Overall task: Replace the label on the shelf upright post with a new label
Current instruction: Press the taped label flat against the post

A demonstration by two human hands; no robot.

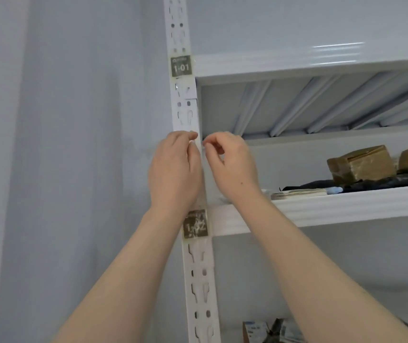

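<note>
Both hands are working up at the white upright post [188, 115], w/ the left hand [173, 169] lying across the post's front and the right hand [232, 164] just beside its right edge. Fingers [190, 136] of the left are curling in against the post; the right's thumb and index tips [211, 142] are pinching together, nearly touching the left's. They're possibly sharing a thin clear strip or a bit of backing between them, but it's too small and blurred, so I can't tell if either hand is actually holding anything.

Well above the fingers, the "1-01" label [181, 66] is sitting clean on the post. Below the fingers, under the left wrist, the worn "1-02" label [195, 225] is showing scuffed, scratched print, and it's on the post where the shelf [346, 204] joins.

Progress, judging from this: early. The worn label looks like the one to go, and it isn't peeled off yet; no fresh label is showing anywhere on the post. Left to do: strip the old one, clean up residue, stick and press the new one.

Right of the fingers, brown wrapped packages [361, 164] are sitting on the shelf.
</note>
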